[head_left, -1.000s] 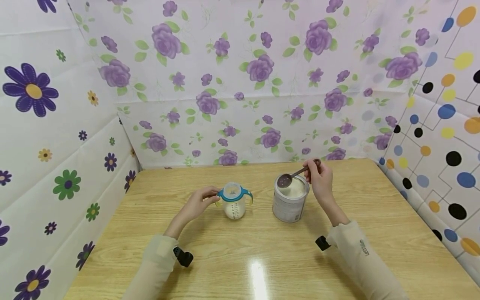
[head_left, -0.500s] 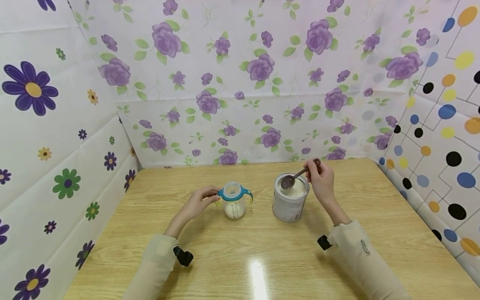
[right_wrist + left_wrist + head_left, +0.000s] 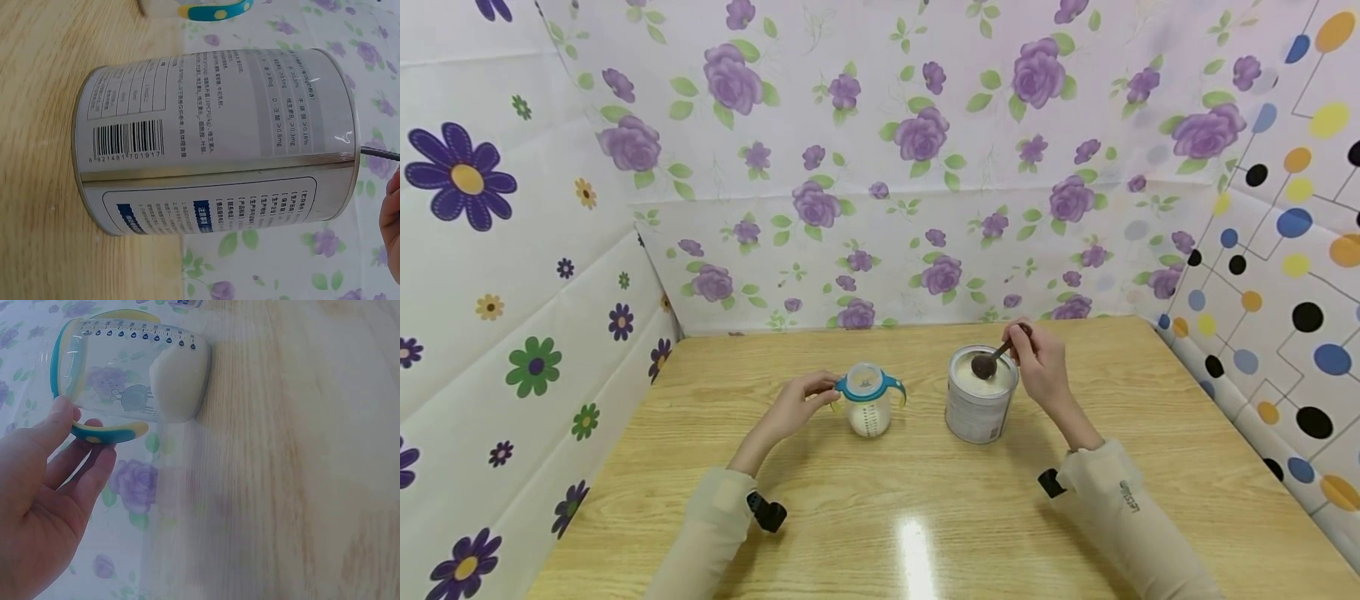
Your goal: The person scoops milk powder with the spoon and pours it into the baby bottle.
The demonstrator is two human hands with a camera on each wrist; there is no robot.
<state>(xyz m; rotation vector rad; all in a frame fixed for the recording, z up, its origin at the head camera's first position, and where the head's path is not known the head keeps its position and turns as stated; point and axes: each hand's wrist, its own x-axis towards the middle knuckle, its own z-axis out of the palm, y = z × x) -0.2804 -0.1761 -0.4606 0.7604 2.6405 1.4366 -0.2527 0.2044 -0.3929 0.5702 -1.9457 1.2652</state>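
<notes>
My left hand [image 3: 797,408] pinches one handle of a clear baby bottle [image 3: 868,417] with a blue collar, upright on the table. White powder fills the bottle's lower part, as the left wrist view shows, with the thumb on the blue ring of the bottle [image 3: 125,369]. To the right stands an open milk powder can [image 3: 976,417], nearly full of pale powder. My right hand [image 3: 1041,362] grips the handle of a dark brown spoon [image 3: 984,365], its bowl down inside the can's mouth. Only the handle of the spoon [image 3: 381,153] shows above the can [image 3: 219,144] in the right wrist view.
The wooden table [image 3: 880,508] reaches back to a wall sheet [image 3: 880,225] printed with purple roses. Patterned sheets close in the left and right sides. A black wrist camera [image 3: 767,512] sits on the left sleeve, another camera [image 3: 1051,483] on the right.
The spoon has gone right and turned, from bowl-up over the can's rim to bowl tipped over at the powder. The left hand and the bottle stay where they were.
</notes>
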